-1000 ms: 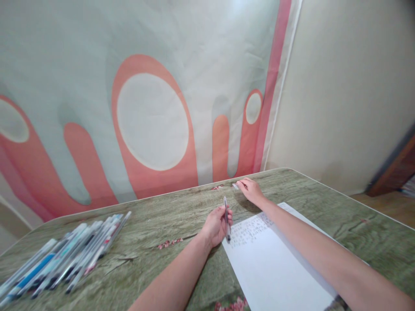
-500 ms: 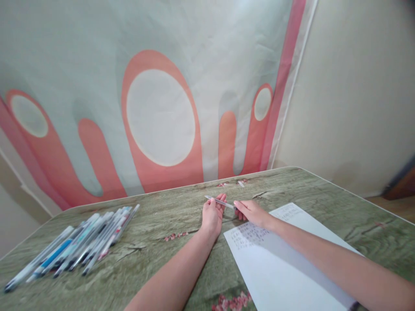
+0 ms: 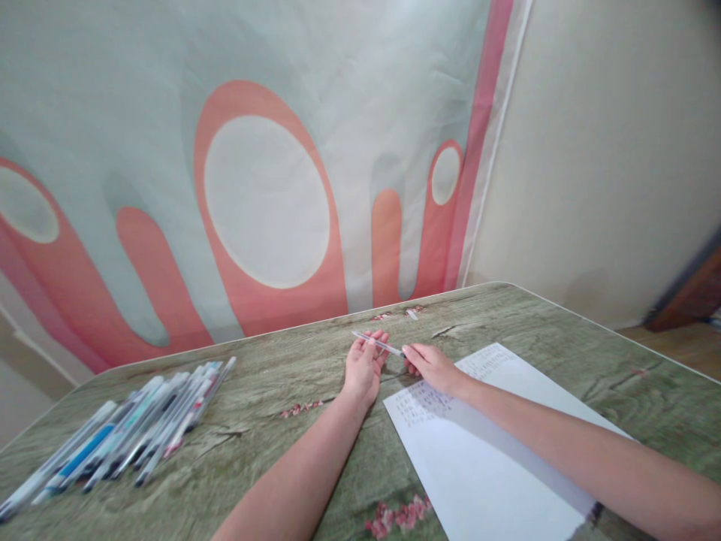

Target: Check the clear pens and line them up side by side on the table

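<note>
A slim, clear-barrelled pen (image 3: 388, 348) is stretched between my two hands above the far part of the table. My left hand (image 3: 361, 371), palm up, has its thumb over the barrel near the pale, pointed end, with the fingers beneath. From the other side, my right hand (image 3: 432, 367) pinches the dark end. Under my right hand and forearm lies a white sheet of paper (image 3: 478, 458) with small handwritten lines along its far edge; the forearm covers part of it.
Many pens (image 3: 140, 421) lie side by side in a loose bunch on the left of the wood-patterned table (image 3: 270, 466). Behind the far edge hangs a grey-and-coral printed sheet (image 3: 270, 300). A plain wall (image 3: 591, 150) stands to the right.
My view has turned slightly right, so everything sits further left. Both hands keep hold of the pen, and their grip looks nearly the same.
</note>
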`<state>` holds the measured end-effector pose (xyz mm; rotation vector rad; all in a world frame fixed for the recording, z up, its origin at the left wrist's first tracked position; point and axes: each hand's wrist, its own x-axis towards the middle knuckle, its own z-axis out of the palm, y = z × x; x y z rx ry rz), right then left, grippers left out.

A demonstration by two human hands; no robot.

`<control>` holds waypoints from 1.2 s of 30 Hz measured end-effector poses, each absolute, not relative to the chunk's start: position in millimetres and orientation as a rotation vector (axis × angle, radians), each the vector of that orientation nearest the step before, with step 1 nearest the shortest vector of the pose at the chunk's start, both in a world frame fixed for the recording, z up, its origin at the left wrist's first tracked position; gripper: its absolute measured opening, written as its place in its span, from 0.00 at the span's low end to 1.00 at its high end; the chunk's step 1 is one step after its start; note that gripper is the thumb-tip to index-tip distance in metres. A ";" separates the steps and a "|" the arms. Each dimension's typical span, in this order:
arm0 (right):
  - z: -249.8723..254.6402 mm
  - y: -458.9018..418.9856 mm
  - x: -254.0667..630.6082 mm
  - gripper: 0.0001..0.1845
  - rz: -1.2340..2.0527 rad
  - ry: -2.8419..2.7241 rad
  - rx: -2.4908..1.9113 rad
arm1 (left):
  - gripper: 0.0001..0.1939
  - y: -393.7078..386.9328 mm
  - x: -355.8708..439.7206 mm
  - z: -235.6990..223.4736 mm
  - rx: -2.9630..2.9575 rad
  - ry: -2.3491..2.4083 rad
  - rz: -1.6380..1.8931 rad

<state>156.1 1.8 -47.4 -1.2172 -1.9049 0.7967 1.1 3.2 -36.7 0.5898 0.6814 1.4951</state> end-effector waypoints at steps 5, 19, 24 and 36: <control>-48.6 -0.6 154.8 0.20 0.780 -1.907 -1.195 | 0.08 4.7 1.1 -39.5 0.575 0.697 1.515; -41.8 -51.0 155.3 0.19 0.937 -1.487 -1.238 | 0.10 -7.1 7.7 -34.8 0.692 0.589 1.297; -21.1 -35.6 158.6 0.25 1.302 -1.363 -1.300 | 0.10 -3.9 5.4 -36.3 0.659 0.566 1.370; -42.5 -19.2 154.3 0.21 0.912 -1.551 -1.303 | 0.10 -4.1 4.7 -34.2 0.663 0.544 1.421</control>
